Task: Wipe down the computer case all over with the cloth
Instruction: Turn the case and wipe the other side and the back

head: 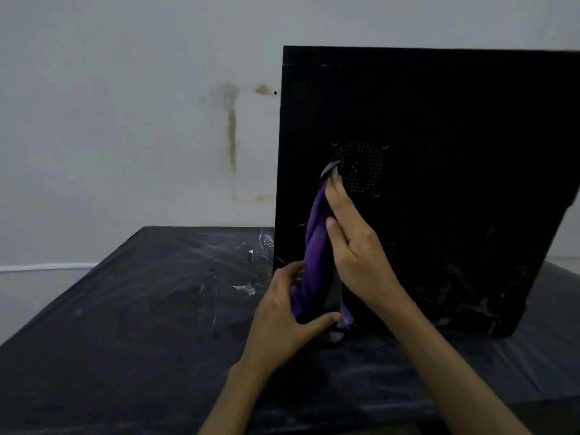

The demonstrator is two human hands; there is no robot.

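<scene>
A black computer case [439, 120] stands upright on the table at the right, its side panel with a round vent grille facing me. A purple cloth [315, 246] hangs stretched along the panel's lower left, just below the grille. My right hand [354, 243] holds the cloth's upper part, thumb and fingers closed on it, fingertips up by the grille. My left hand [285, 318] grips the cloth's lower end near the case's bottom left corner, thumb under the fabric.
The case rests on a black table [141, 324], scuffed and marked with white smears. A pale, stained wall [141, 120] rises behind it. The table's left and near edges are in view.
</scene>
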